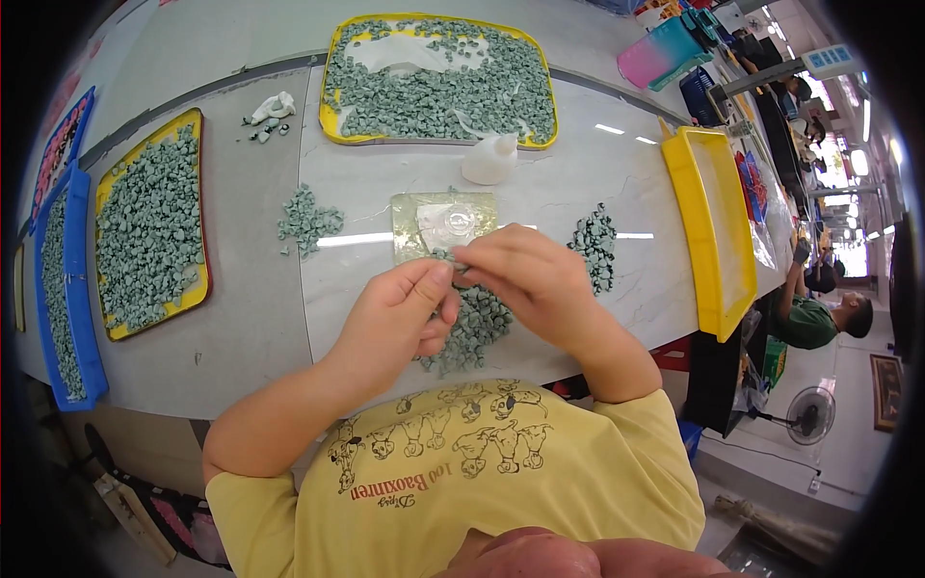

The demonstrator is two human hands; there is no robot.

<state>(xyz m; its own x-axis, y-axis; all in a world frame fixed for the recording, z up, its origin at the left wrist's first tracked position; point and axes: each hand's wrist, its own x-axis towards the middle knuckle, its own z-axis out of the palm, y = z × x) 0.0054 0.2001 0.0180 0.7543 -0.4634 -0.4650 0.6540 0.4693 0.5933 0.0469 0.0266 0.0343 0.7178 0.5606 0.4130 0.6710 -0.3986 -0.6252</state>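
My left hand [400, 303] and my right hand [530, 275] meet at the fingertips over the table's near middle. Both are closed in a pinch around a small grey-green piece [445, 254], mostly covered by the fingers. Under and just in front of my hands lies a pile of similar grey-green pieces [472, 332]. Beyond the fingertips, a small clear round dish [461, 220] rests on a greenish square mat [409, 217]. A white squeeze bottle [489, 161] stands behind the mat.
Smaller heaps of pieces lie to the left [310, 222] and right [594, 246]. Yellow trays of pieces sit at the back [332, 120] and left [200, 260], beside a blue tray [92, 356]. At right are a yellow tray [686, 222] and a pink-teal bottle [665, 53].
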